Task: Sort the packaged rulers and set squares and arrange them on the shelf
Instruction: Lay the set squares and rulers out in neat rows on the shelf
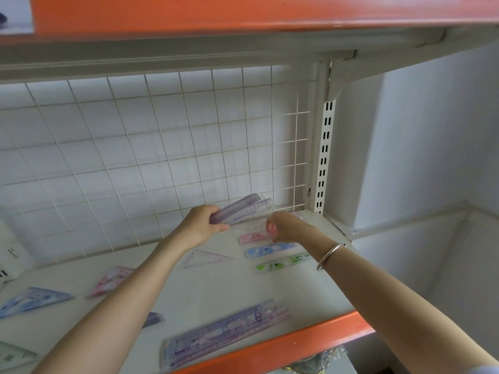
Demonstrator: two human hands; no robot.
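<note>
My left hand [201, 225] grips a purple packaged ruler [243, 207] by its near end, holding it tilted above the back right of the white shelf [205, 290]. My right hand [283, 225] rests on a pink packaged ruler [255, 236] lying there, fingers curled at its edge. Below it lie a blue ruler [267, 251] and a green ruler [283, 263] in a row. A clear set square [206, 257] lies in the middle. Pink [113, 280] and blue [32, 299] set squares lie to the left. A long purple ruler pack [224, 333] lies at the front edge.
A white wire grid [151, 157] backs the shelf, with a slotted upright [325, 155] at its right end. An orange shelf [243, 12] hangs overhead, and an orange lip [297, 346] runs along the front. A green set square [13, 356] sits at the bottom left.
</note>
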